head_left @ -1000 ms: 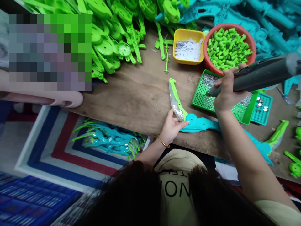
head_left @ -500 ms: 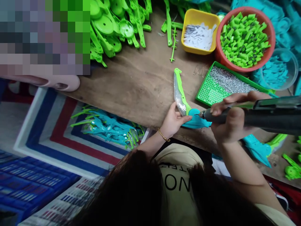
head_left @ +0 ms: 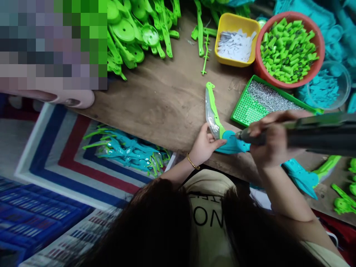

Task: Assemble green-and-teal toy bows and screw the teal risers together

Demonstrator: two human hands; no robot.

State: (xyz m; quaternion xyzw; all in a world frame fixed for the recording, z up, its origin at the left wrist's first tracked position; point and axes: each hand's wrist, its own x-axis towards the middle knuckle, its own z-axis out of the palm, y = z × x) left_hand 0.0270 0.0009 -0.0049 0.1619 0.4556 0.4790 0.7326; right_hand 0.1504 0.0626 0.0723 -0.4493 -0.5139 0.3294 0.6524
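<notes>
My left hand point(head_left: 205, 144) grips a plastic toy part point(head_left: 232, 142) near its joint. The piece has a turquoise body and a curved arm in lime green with a clear, shiny side. It rests at the front edge of the wooden table point(head_left: 155, 100). My right hand point(head_left: 271, 139) is wrapped around a dark power screwdriver point(head_left: 319, 133), held nearly level and pointing left. Its tip is at the turquoise body; whether it touches is too small to tell. Beyond the right hand lies a green mesh tray point(head_left: 247, 109) of small metal screws.
A yellow bowl point(head_left: 236, 22) of white strips, a red tub point(head_left: 319, 66) of green pieces and a clear tub point(head_left: 346, 89) of turquoise bits stand at the back right. Green parts point(head_left: 133, 29) are heaped at the back. Assembled pieces point(head_left: 130, 146) fill a striped box point(head_left: 75, 142) below.
The screwdriver and my right hand have shifted slightly, with the tip moving back a little from the turquoise body. My left hand keeps its hold on the toy part.
</notes>
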